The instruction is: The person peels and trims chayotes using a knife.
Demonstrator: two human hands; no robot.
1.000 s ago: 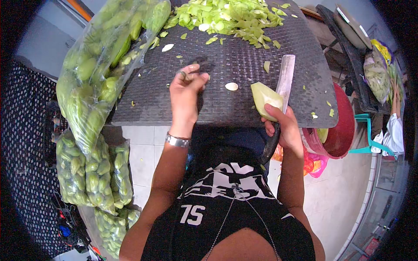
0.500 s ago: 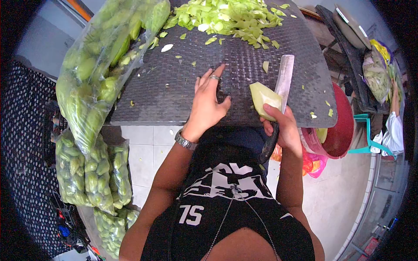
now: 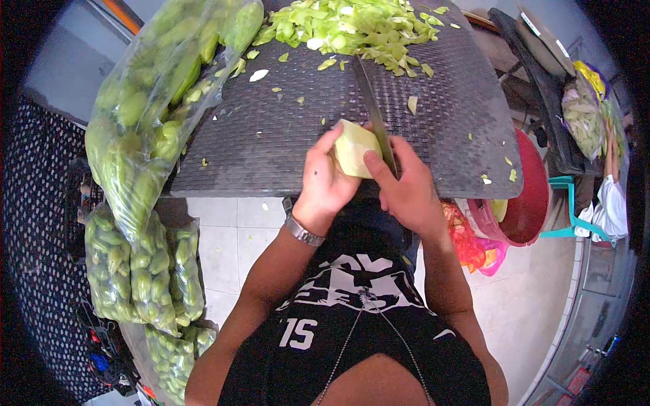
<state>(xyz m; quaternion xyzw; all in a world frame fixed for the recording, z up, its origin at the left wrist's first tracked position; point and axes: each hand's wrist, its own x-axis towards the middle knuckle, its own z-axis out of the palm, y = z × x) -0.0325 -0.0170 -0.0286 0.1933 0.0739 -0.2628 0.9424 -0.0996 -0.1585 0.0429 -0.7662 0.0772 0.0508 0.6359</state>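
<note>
My left hand (image 3: pixel 325 177) cups a peeled, pale-green chayote (image 3: pixel 357 145) above the near edge of the dark woven-pattern table (image 3: pixel 271 152). The fingers wrap around its left side and underside. In my right hand (image 3: pixel 411 186) is a large knife (image 3: pixel 371 101), its broad blade pointing away from me along the chayote's right side. The right thumb presses on the chayote's near face. The knife's handle is hidden by the hand. A pile of green peelings (image 3: pixel 359 27) covers the far part of the table.
A clear bag of unpeeled green chayotes (image 3: pixel 145 122) overhangs the table's left side. More filled bags (image 3: pixel 149 271) stand on the floor below. To the right are a red tub (image 3: pixel 531 196), a teal stool (image 3: pixel 572 206) and another person's arm (image 3: pixel 613 159).
The right hand has brought the chayote and knife left to the middle. The left hand has come off the tabletop and closed around the chayote. The blade now leans to the left.
</note>
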